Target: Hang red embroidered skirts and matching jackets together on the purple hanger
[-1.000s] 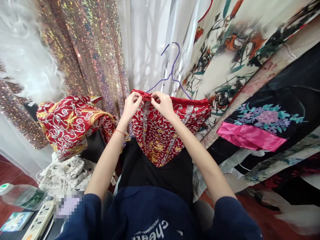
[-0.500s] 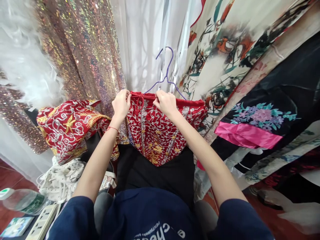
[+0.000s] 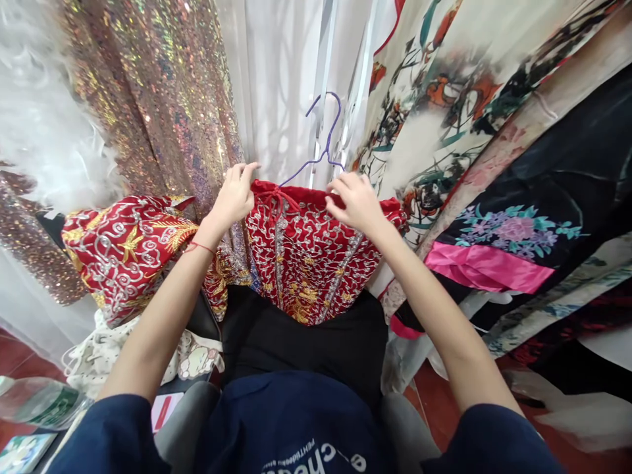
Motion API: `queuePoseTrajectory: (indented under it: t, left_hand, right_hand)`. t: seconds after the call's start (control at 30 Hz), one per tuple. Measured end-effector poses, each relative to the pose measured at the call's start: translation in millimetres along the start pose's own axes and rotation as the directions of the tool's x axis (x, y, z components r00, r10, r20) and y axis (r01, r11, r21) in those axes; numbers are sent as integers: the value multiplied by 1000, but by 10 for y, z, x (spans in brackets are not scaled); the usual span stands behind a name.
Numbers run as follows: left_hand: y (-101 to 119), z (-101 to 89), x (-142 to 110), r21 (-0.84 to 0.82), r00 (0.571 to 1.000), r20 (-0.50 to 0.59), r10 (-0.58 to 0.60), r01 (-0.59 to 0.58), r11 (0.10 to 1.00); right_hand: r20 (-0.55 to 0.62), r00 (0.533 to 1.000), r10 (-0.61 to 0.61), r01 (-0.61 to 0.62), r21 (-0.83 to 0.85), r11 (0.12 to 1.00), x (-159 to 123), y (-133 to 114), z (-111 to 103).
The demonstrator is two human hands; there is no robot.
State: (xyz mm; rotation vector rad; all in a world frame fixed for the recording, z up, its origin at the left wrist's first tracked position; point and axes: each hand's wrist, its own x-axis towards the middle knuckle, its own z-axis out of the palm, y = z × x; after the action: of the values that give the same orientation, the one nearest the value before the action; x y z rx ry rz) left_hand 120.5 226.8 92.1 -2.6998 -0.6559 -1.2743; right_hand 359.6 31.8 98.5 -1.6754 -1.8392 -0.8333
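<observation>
A red garment [image 3: 309, 263] with silver and gold embroidery lies across black cloth [image 3: 301, 342] on my lap, its lower edge coming to a point. Its plain red top band has a small tied cord bow [image 3: 279, 195] near the left end. My left hand [image 3: 236, 196] is at the band's left corner, fingers stretched out and holding nothing I can see. Over the right part of the band is my right hand [image 3: 356, 203], its thumb and fingers apart. A purple hanger [image 3: 326, 141] rises behind the band, its lower part hidden by the garment.
Another red embroidered piece [image 3: 131, 247] lies at left, above white dotted cloth [image 3: 99, 349]. A plastic bottle [image 3: 47, 401] is at lower left. Sequined fabric [image 3: 162, 99] hangs behind; a black garment with pink trim [image 3: 486, 266] is at right.
My hands were together at the bow, then drew apart along the band. My left hand moved left and its fingers opened; my right hand moved right and loosened. The bow's cord now shows.
</observation>
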Motion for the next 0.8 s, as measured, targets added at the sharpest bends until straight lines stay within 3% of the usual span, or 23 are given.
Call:
queuePoseTrajectory:
  t: [0.07, 0.17, 0.27, 0.33, 0.47, 0.53, 0.7, 0.8]
  left_hand:
    - [-63, 10, 48, 2, 997, 72, 37, -37, 999]
    - [-136, 57, 97, 13, 987, 158, -13, 12, 1000]
    - [-108, 90, 112, 4, 984, 140, -107, 108, 994]
    - [-44, 79, 117, 0, 981, 89, -175, 176, 984]
    - [43, 8, 120, -17, 958, -25, -285, 285, 958]
    - [38, -4, 86, -31, 951, -29, -307, 306, 952]
    - [44, 91, -104, -32, 943, 61, -327, 329, 944]
    - [123, 140, -189, 43, 931, 65, -358, 356, 934]
  right_hand:
    - [-13, 1000, 23, -24, -73, 997, -129, 247, -158]
    - [62, 995, 72, -65, -106, 992, -356, 631, -345]
    - [226, 971, 77, -76, -14, 997, -529, 909, -472]
    - [262, 961, 94, -109, 46, 993, -554, 993, -523]
    - [116, 975, 189, -196, 55, 979, -427, 948, -498]
    - [70, 968, 243, -247, 71, 966, -364, 876, -415]
    - [186, 935, 303, -325, 98, 941, -378, 720, -163]
    - [164, 913, 374, -385, 38, 922, -417, 633, -90]
